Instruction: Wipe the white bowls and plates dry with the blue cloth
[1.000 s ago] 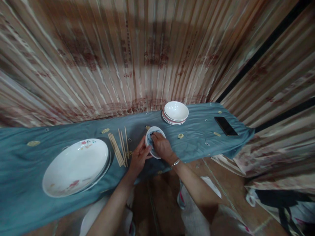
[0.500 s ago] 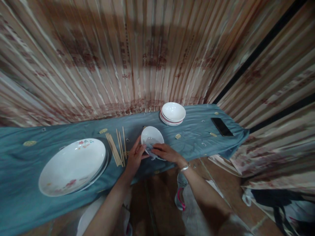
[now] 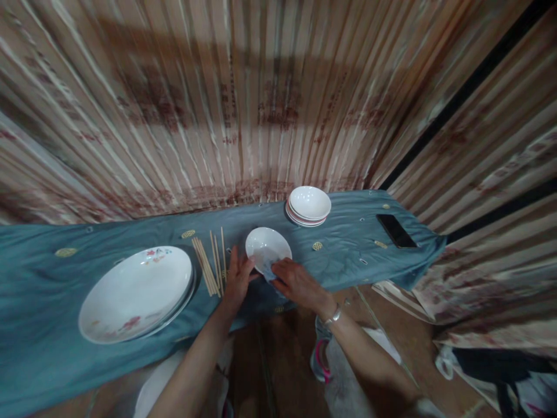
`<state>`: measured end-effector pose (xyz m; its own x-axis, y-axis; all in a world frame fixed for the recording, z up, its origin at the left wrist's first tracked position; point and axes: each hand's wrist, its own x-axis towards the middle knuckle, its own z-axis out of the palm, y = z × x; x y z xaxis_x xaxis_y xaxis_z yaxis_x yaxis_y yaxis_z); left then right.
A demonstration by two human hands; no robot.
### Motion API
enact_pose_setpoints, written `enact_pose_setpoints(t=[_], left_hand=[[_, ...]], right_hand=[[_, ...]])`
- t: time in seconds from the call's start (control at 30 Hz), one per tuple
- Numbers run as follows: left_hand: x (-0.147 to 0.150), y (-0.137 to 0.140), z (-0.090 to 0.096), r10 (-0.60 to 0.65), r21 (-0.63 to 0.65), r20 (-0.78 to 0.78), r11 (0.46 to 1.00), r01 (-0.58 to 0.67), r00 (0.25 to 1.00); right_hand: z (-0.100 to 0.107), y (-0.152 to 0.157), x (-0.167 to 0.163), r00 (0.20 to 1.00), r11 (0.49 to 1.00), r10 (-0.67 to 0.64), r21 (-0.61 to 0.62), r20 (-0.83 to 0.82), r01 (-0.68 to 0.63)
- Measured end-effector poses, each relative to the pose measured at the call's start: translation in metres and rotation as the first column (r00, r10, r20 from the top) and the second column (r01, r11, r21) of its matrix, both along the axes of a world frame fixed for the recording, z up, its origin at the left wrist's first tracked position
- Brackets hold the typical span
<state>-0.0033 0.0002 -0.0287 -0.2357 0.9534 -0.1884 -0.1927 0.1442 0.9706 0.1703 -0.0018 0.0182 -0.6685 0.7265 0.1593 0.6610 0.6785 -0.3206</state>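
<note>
A small white bowl [image 3: 266,239], tilted towards me, is held over the near side of the table. My left hand [image 3: 237,280] grips its left rim, thumb on the near edge and fingers reaching round the outside. At the bowl's near right edge my right hand [image 3: 298,283] is closed on a thin pale cloth [image 3: 268,268], which lies partly inside the bowl. The fingertips of the right hand are partly hidden by the cloth and the hand itself. Left of my left hand lie several wooden chopsticks [image 3: 205,267], loosely side by side.
Large white plates [image 3: 134,296] with flowers are stacked on the left of the blue tablecloth [image 3: 343,261]. A stack of white bowls [image 3: 310,203] stands at the back, and a black phone [image 3: 395,230] lies at the right. A pleated curtain [image 3: 278,104] hangs behind the table.
My right hand and the cloth have shifted along the bowl's near right rim, the hand turning slightly. The bowl has tilted a little in my left hand. The whole view has moved slightly.
</note>
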Motion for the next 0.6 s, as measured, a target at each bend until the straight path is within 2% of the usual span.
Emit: enact_pose_setpoints(t=[0.07, 0.1, 0.17, 0.27, 0.33, 0.43, 0.53, 0.6], left_hand=[[-0.005, 0.000, -0.002, 0.069, 0.171, -0.273, 0.985, -0.023, 0.959], [-0.008, -0.001, -0.002, 0.121, 0.278, -0.424, 0.960, 0.002, 0.897], [-0.012, -0.003, -0.002, 0.196, 0.432, -0.654, 0.890, 0.148, 0.730], [-0.015, -0.008, 0.000, 0.253, 0.483, -0.820, 0.788, 0.381, 0.514], [-0.014, -0.010, 0.001, 0.275, 0.467, -0.864, 0.752, 0.466, 0.422], [-0.010, -0.010, 0.001, 0.279, 0.443, -0.886, 0.743, 0.501, 0.370], [-0.009, -0.008, 0.003, 0.269, 0.444, -0.881, 0.754, 0.484, 0.389], [-0.009, -0.006, 0.004, 0.249, 0.440, -0.876, 0.761, 0.476, 0.413]], right_hand=[[0.003, -0.001, 0.000, 1.000, 1.000, -0.003, 0.030, 0.015, 0.002], [0.004, 0.000, 0.000, 1.000, 0.999, -0.002, 0.038, 0.014, 0.001], [0.005, 0.001, 0.002, 1.000, 0.999, 0.006, 0.044, -0.004, -0.006], [0.003, 0.005, 0.007, 0.998, 0.999, 0.011, 0.042, -0.066, -0.008], [0.001, 0.008, 0.010, 0.993, 0.999, 0.007, 0.044, -0.116, -0.002], [-0.002, 0.011, 0.015, 0.982, 0.997, 0.001, 0.071, -0.190, 0.013], [-0.005, 0.013, 0.017, 0.957, 0.996, 0.005, 0.083, -0.290, 0.020], [-0.007, 0.015, 0.017, 0.920, 0.998, -0.012, 0.048, -0.392, 0.033]])
